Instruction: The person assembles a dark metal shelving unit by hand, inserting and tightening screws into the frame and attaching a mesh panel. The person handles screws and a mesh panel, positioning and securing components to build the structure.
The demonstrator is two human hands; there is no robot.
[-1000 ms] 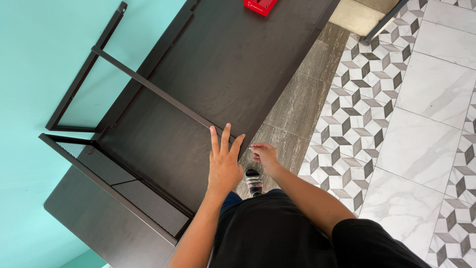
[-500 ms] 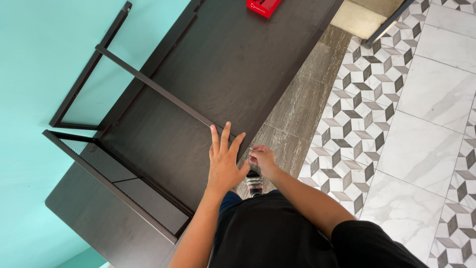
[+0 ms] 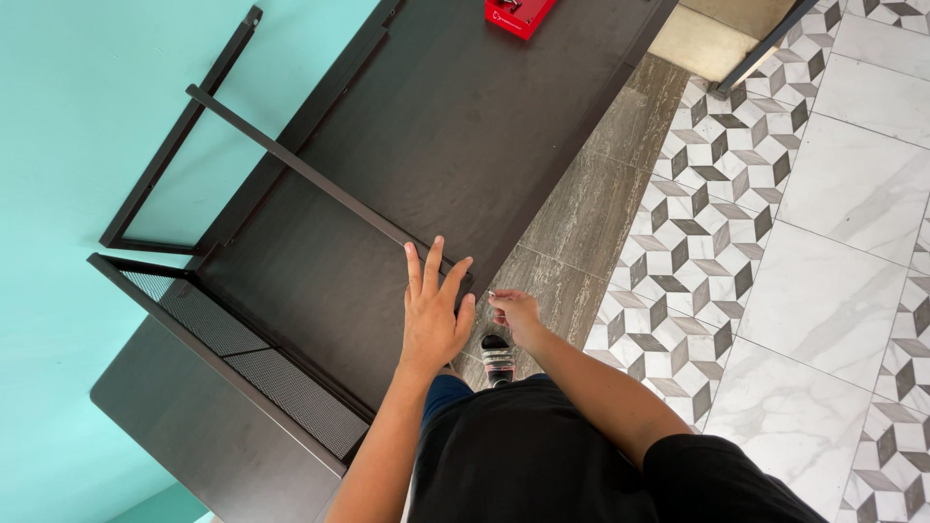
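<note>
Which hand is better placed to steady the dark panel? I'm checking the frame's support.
Probably the left hand: it lies flat on the panel by the bar. The right hand is off its edge.

The left hand [image 3: 433, 315] was extended forward, palm down, with the fingers [image 3: 432, 261] straight and slightly spread and the thumb held out to the side. The left forearm ran bare from the lower frame edge up to the wrist. The right hand [image 3: 513, 312] sat lower and just beside it, fingers curled loosely inward. The right arm was bent at the elbow, with a black sleeve covering the upper arm.
</note>
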